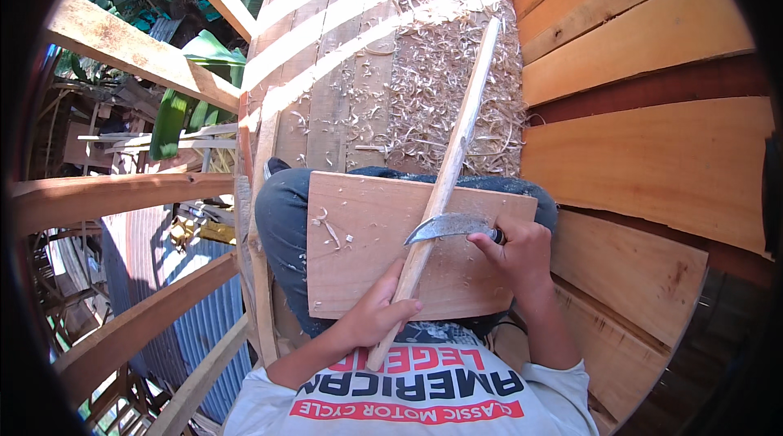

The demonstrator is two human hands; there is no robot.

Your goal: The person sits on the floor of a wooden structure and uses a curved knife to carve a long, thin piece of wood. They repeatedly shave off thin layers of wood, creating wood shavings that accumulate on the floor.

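Observation:
A long pale wooden stick (457, 146) slants across my lap, its far end up and to the right over the shavings. My left hand (377, 305) is wrapped around its lower part, close to my shirt. In my right hand (515, 255) is a knife (449, 226) with a curved metal blade; my fingers close on its handle, which is mostly hidden. The blade lies across the stick, a little above my left hand. Beneath both, a flat wooden board (359, 224) rests on my legs, with a few curled shavings on its left part.
Wood shavings (457, 69) cover much of the plank floor (326, 101) ahead. A plank wall (636, 150) stands close on the right. At left runs an open wooden railing (122, 187), with corrugated metal sheets (175, 305) and scrap wood below it.

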